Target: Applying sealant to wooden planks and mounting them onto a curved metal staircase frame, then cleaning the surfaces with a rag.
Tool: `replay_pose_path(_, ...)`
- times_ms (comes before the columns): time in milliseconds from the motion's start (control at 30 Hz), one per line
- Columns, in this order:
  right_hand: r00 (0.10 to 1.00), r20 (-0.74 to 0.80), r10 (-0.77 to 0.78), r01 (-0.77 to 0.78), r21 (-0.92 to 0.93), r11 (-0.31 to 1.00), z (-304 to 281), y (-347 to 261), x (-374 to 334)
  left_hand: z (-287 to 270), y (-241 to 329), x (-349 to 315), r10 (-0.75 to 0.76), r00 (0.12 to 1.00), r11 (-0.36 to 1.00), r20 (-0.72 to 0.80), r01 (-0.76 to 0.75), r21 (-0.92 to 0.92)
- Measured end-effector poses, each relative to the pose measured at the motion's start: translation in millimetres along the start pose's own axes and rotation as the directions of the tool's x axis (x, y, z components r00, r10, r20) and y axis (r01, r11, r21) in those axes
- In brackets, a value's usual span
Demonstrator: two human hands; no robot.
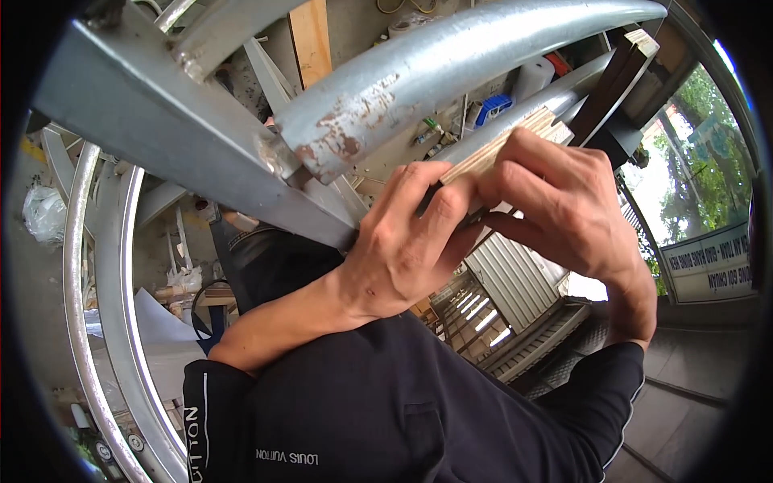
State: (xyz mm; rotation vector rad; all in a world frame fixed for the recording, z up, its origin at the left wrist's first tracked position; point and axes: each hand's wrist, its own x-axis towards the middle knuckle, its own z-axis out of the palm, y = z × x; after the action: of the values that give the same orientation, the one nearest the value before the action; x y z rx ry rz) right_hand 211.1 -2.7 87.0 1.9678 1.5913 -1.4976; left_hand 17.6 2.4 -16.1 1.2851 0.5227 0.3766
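Observation:
A pale layered strip of wood (519,135), with a notched far end, lies in both my hands. My left hand (407,245) has its fingers bent around the strip's near end. Farther along, my right hand (560,193) is closed on it with curled fingers, its thumb tucked underneath. The two hands almost touch, and they hide the strip's underside. Just beyond my fingers runs a thick grey metal tube (459,72) with a flaking, rusty end. A flat grey metal beam (193,137) slants down toward my left wrist.
Curved metal bars (76,282) stand at the left. A dark brown bar with a pale end (616,88) rises beyond my right hand. On the floor lie a blue plastic object (491,109), a clear plastic bag (44,213) and scraps. A sign (708,266) hangs at the right.

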Motion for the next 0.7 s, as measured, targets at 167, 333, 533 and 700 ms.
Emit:
replay_pose_path(167, 0.999, 0.045, 0.017, -0.016, -0.034, 0.999, -3.8, -2.2, 7.0, -2.7, 0.4, 1.9, -0.009, 0.999, 0.999, 0.041, 0.011, -0.044)
replay_pose_path(333, 0.997, 0.07, 0.032, -0.033, 0.01, 0.999, -6.9, -3.1, 6.7, -2.5, 1.4, 2.3, -0.022, 0.999, 0.996, 0.035, 0.025, -0.084)
replay_pose_path(533, 0.998, 0.065, 0.001, -0.009, 0.125, 0.992, -10.1, -3.9, -10.9, -4.0, 0.6, -0.3, -0.04, 0.998, 0.998, 0.044, 0.042, -0.056)
replay_pose_path(700, 0.987, -0.032, 0.157, -0.137, 0.336, 0.932, 3.6, 1.4, -24.7, -3.5, -1.0, 1.6, -0.038, 0.998, 0.997, 0.055, 0.042, -0.061)
